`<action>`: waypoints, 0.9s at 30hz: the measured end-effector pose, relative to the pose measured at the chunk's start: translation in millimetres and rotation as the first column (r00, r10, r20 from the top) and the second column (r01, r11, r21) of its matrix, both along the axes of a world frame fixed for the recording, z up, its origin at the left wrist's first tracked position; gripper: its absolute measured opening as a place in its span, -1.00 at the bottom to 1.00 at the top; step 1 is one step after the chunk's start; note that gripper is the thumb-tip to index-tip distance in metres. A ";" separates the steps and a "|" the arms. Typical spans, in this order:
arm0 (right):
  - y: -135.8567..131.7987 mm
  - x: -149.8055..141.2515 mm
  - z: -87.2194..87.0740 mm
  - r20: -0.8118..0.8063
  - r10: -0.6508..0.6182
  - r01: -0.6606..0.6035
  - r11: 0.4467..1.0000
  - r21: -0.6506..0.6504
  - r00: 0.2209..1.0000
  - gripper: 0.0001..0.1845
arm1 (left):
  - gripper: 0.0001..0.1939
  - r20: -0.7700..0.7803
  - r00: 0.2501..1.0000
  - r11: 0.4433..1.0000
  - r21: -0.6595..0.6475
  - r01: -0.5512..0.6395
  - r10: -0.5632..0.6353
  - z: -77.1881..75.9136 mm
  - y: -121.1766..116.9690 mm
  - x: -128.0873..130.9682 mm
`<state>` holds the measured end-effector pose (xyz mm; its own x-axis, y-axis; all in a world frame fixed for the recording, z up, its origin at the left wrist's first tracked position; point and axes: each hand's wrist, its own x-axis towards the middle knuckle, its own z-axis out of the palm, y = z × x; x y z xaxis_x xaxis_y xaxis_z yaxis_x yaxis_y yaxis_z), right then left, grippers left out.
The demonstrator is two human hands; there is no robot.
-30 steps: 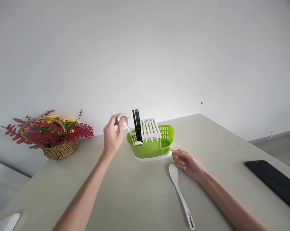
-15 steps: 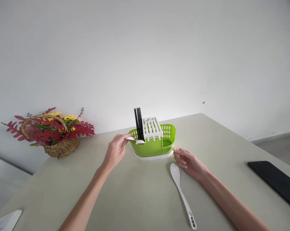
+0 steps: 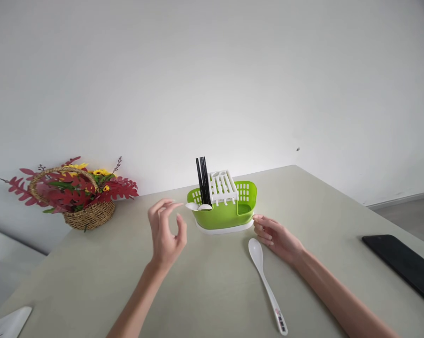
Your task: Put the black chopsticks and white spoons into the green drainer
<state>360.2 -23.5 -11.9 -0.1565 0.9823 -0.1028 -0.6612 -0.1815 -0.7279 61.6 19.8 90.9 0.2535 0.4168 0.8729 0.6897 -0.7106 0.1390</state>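
A green cutlery holder (image 3: 217, 219) with a white slatted rack (image 3: 221, 187) stands on the table near the wall. Several black chopsticks (image 3: 204, 183) rise from its left part. Two white spoons (image 3: 191, 206) rest there too, their bowls at the front left rim. My left hand (image 3: 166, 232) is just left of these spoons, empty, with thumb and fingers apart in a curve. At the holder's right front corner, my right hand (image 3: 277, 237) pinches the edge of the white base tray (image 3: 226, 230). Below that hand a white long-handled spoon (image 3: 263, 277) lies bowl-end away from me.
A wicker basket (image 3: 92, 216) of red and yellow artificial flowers sits at the back left. On the right lies a black phone (image 3: 398, 263). Part of a white object (image 3: 12, 321) shows at the lower left. The wall (image 3: 212, 94) rises behind the table.
My left hand has let go of the left spoon in the holder and drawn back to the left, its fingers now spread. My right hand stays at the holder's corner.
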 end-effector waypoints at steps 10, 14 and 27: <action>-0.1 -0.2 0.7 -0.009 -0.021 0.021 1.000 -0.009 1.000 -0.81 | -0.69 -0.319 0.899 0.817 -0.572 0.069 -0.299 -48.7 -64.4 94.8; 0.2 0.6 0.2 -0.027 -0.027 0.027 1.000 0.000 0.999 -0.81 | -0.61 -0.373 0.900 0.694 -0.710 -0.120 -0.226 -65.7 -63.5 119.5; 1.5 -0.4 0.7 -0.029 -0.014 0.013 1.000 -0.003 0.999 -0.81 | -0.75 -0.026 0.925 0.316 -0.943 0.103 -0.379 40.4 -79.6 83.9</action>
